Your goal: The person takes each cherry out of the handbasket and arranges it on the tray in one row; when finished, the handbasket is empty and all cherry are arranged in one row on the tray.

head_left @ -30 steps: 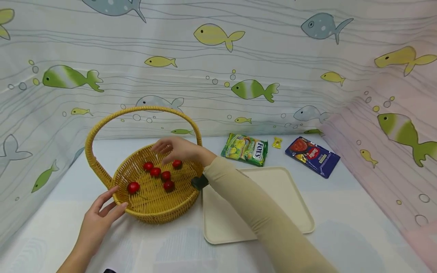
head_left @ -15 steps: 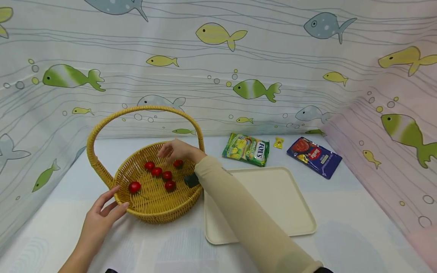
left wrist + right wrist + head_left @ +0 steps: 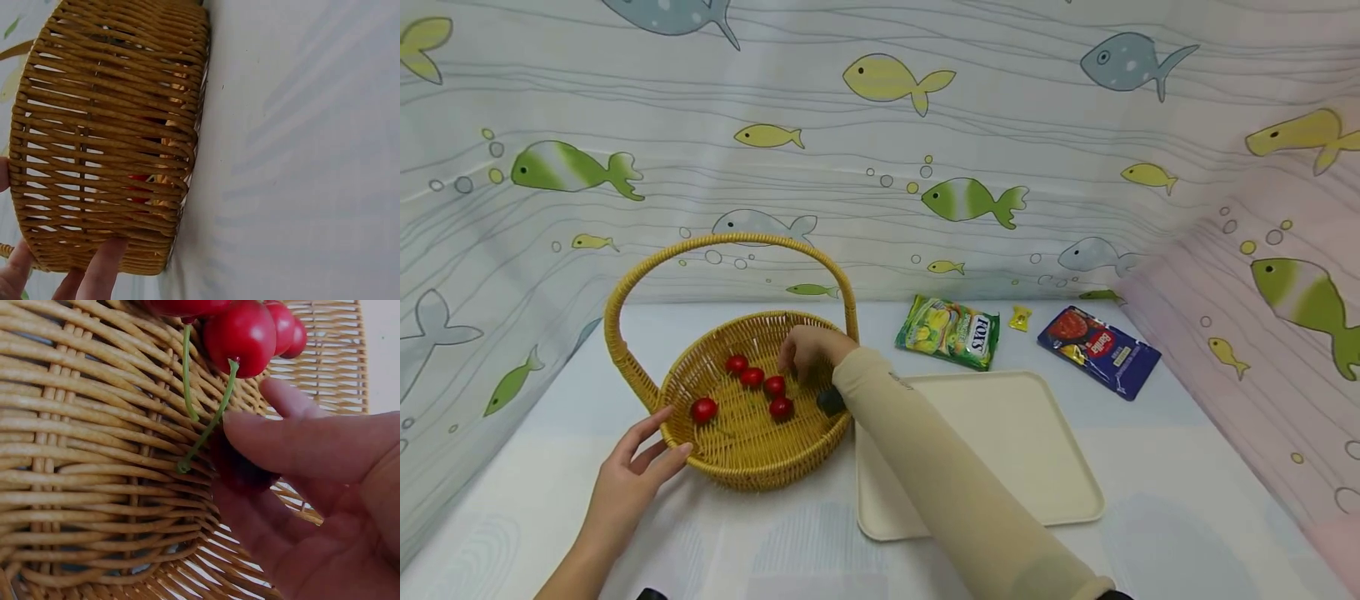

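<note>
My right hand point(image 3: 811, 350) reaches into the round yellow wicker basket point(image 3: 752, 475). In the right wrist view, its thumb and fingers pinch a dark red cherry point(image 3: 240, 469), which the hand hides in the head view. Several other red cherries point(image 3: 752, 377) lie on the basket's floor, one point(image 3: 704, 410) apart at the left. Green stems point(image 3: 215, 419) hang near my thumb. At the basket's near left side rests my left hand point(image 3: 628, 475), its fingers spread against the rim. The left wrist view shows fingertips point(image 3: 106, 259) on the woven outer wall.
A tall arched handle point(image 3: 730, 239) spans the basket. Right of it lies a cream tray point(image 3: 992, 450), partly under my right sleeve point(image 3: 940, 458). Behind the tray are a green Fox's candy bag point(image 3: 951, 332), a small yellow wrapped candy point(image 3: 1020, 317) and a blue Barilla pouch point(image 3: 1099, 350).
My right hand has lowered from above the basket down to the cherry at the right and closed on it. My left hand stays at the rim. The head view has shifted slightly.
</note>
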`<state>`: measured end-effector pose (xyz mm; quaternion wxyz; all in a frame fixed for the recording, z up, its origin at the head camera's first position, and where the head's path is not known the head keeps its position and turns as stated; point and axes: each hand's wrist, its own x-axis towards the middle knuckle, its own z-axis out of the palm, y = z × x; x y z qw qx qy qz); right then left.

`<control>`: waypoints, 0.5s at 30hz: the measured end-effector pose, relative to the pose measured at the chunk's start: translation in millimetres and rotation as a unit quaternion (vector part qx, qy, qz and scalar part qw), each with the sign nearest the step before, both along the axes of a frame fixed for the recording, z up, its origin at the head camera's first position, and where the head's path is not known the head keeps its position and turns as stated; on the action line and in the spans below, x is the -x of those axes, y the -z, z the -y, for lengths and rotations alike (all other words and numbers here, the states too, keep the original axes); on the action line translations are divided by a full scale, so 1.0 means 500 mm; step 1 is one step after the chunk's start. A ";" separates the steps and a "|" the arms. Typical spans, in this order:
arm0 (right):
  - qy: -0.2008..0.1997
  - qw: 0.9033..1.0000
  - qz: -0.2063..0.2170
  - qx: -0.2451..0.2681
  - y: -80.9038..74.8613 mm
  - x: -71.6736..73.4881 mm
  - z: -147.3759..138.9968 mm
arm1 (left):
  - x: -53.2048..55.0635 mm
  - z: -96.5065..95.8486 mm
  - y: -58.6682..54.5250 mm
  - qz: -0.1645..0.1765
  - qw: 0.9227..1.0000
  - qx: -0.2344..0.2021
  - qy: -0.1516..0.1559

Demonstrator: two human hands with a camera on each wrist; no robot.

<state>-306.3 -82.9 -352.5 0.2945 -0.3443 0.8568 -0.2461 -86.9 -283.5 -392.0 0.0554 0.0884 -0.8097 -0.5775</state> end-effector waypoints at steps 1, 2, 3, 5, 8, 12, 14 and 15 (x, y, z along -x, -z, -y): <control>-0.003 1.000 -0.001 -0.002 0.000 0.000 -0.001 | 0.000 -0.001 0.000 0.001 1.000 0.001 0.000; -0.007 1.000 -0.004 0.000 -0.002 0.000 -0.002 | 0.000 -0.002 0.000 0.002 1.000 0.002 0.001; -0.012 1.000 -0.007 0.005 -0.005 -0.001 -0.002 | 0.000 -0.002 -0.001 0.003 1.000 0.004 0.001; -0.022 1.000 -0.009 0.018 -0.011 -0.003 -0.003 | 0.001 -0.003 -0.001 0.004 1.000 0.007 0.001; -0.048 0.998 -0.010 0.049 -0.026 -0.009 -0.001 | 0.002 -0.001 0.000 0.004 1.000 0.012 0.001; -0.074 0.993 0.004 0.086 -0.049 -0.023 -0.003 | 0.001 0.002 0.003 0.001 1.000 0.012 0.002; -0.086 0.991 0.013 0.104 -0.061 -0.034 -0.007 | 0.000 0.004 0.005 0.000 1.000 0.008 0.003; -0.093 0.989 0.014 0.112 -0.067 -0.040 -0.010 | -0.001 0.004 0.006 0.000 1.000 0.008 0.002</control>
